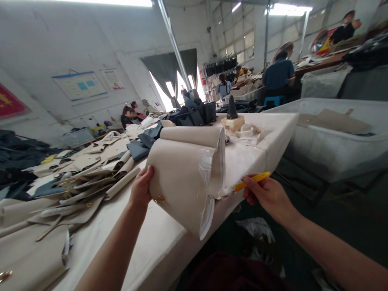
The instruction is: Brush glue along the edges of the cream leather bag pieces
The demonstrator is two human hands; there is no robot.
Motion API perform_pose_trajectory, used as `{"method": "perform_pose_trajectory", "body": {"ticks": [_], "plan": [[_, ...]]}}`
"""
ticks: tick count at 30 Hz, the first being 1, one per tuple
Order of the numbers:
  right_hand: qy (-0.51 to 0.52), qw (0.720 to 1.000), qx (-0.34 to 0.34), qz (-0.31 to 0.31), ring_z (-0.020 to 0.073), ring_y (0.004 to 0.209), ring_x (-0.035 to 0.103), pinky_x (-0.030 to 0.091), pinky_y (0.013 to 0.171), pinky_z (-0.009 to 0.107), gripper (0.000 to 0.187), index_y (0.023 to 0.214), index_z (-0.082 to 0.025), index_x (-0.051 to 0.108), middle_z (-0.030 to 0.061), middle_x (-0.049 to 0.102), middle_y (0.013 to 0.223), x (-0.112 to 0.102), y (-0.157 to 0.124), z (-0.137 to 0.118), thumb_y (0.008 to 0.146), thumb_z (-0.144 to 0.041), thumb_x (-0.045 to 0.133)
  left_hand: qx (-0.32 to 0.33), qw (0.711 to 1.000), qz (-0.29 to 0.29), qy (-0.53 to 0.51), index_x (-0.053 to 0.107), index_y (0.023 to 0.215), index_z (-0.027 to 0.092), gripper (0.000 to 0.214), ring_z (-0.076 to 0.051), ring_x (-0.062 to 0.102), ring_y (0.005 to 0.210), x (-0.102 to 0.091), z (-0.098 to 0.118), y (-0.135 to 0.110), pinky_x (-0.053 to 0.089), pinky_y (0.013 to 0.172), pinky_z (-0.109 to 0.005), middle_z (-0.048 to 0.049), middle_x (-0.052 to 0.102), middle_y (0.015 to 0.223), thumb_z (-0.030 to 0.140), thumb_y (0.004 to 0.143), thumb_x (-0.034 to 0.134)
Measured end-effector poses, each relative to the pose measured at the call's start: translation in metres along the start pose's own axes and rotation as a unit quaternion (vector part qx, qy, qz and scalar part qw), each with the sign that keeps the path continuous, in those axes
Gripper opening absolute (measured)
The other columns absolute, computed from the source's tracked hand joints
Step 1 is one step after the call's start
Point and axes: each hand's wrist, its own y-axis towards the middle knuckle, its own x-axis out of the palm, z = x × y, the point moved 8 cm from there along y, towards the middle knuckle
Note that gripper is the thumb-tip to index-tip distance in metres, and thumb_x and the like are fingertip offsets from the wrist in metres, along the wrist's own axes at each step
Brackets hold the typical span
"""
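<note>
My left hand (143, 185) grips the left edge of a beige leather bag piece (178, 169), thumb on its outer face near a small gold-coloured clasp. The piece curves over, and its open side faces right, with white smears along the edge. In my right hand (263, 196), closed fingers hold a yellow-handled brush (239, 186). Its clumped, whitish end reaches the open edge of the bag piece; whether it touches the inside I cannot tell. The bag piece is held above the pale work table (163, 238).
Beige pieces (91, 178) pile up at left, with dark blue ones (188, 113) behind. A dark cone on a yellowish block (233, 123) stands at the table's far end. A white plastic bin (339, 149) is at right. Several people work farther back.
</note>
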Motion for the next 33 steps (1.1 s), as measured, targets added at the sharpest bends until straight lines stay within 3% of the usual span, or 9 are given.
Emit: {"method": "perform_pose_trajectory", "body": {"ticks": [5,9,12,16,21,26,30,33], "plan": [[-0.052,0.998,0.034,-0.020,0.0108,0.037,0.052,0.043,0.037,0.020,0.039,0.059,-0.017,0.055,0.0014,0.058,0.046,0.016,0.017,0.000,0.079,-0.050,0.053,-0.016,1.000,-0.009,-0.011,0.068,0.083,0.013,0.038,-0.016,0.064,0.051,-0.004,-0.010,-0.002,0.052,0.048,-0.023,-0.0043,0.071,0.067,0.036,0.054,0.080],[-0.104,0.994,-0.035,0.019,0.0105,0.037,0.053,0.044,0.038,0.020,0.031,0.062,-0.017,0.054,-0.0001,0.059,0.047,0.010,0.037,-0.019,0.082,-0.042,0.053,-0.021,0.999,-0.015,-0.024,0.068,0.083,0.014,0.039,-0.016,0.063,0.049,-0.004,-0.008,-0.001,0.053,0.049,-0.023,-0.0034,0.071,0.066,0.035,0.053,0.081],[-0.112,0.992,-0.062,0.012,0.0100,0.038,0.053,0.043,0.038,0.019,0.026,0.067,-0.017,0.053,-0.0014,0.059,0.049,0.015,0.041,-0.025,0.082,-0.039,0.055,-0.027,0.999,-0.019,-0.030,0.068,0.082,0.014,0.038,-0.016,0.062,0.047,-0.001,-0.007,-0.001,0.055,0.051,-0.025,-0.0031,0.070,0.064,0.035,0.053,0.081],[-0.093,0.995,0.013,-0.023,0.0090,0.035,0.050,0.040,0.034,0.017,0.029,0.060,-0.017,0.051,-0.0015,0.057,0.045,0.025,0.035,-0.013,0.082,-0.036,0.056,-0.044,0.998,-0.026,-0.032,0.067,0.083,0.013,0.036,-0.018,0.064,0.050,0.006,-0.012,-0.003,0.056,0.053,-0.028,-0.0042,0.071,0.066,0.033,0.056,0.079],[-0.023,0.994,0.103,-0.024,0.0076,0.035,0.050,0.041,0.035,0.016,0.035,0.056,-0.015,0.055,0.0020,0.060,0.048,0.024,0.033,-0.007,0.085,-0.033,0.053,-0.068,0.997,-0.027,-0.036,0.066,0.087,0.013,0.033,-0.021,0.067,0.058,0.013,-0.022,-0.003,0.057,0.057,-0.030,-0.0053,0.071,0.068,0.031,0.061,0.076],[-0.036,0.991,0.126,-0.012,0.0084,0.031,0.048,0.039,0.031,0.017,0.034,0.054,-0.014,0.055,0.0017,0.057,0.041,0.019,0.041,-0.001,0.085,-0.029,0.055,-0.082,0.996,-0.025,-0.039,0.066,0.087,0.014,0.031,-0.024,0.069,0.069,0.012,-0.024,0.000,0.057,0.063,-0.031,-0.0052,0.071,0.068,0.029,0.062,0.074],[-0.063,0.995,0.073,0.000,0.0069,0.032,0.048,0.039,0.032,0.015,0.036,0.051,-0.014,0.055,0.0005,0.056,0.041,0.002,0.046,-0.017,0.081,-0.034,0.061,-0.091,0.995,-0.023,-0.039,0.066,0.088,0.014,0.031,-0.025,0.069,0.071,0.010,-0.026,0.000,0.058,0.064,-0.032,-0.0056,0.071,0.069,0.030,0.062,0.074],[-0.062,0.996,-0.006,0.070,0.0073,0.035,0.049,0.041,0.034,0.015,0.037,0.059,-0.013,0.059,0.0015,0.058,0.045,-0.039,0.056,-0.042,0.078,-0.045,0.062,-0.087,0.995,-0.017,-0.037,0.066,0.089,0.014,0.032,-0.026,0.069,0.071,0.010,-0.026,0.000,0.058,0.063,-0.032,-0.0059,0.072,0.070,0.031,0.063,0.074]]}}
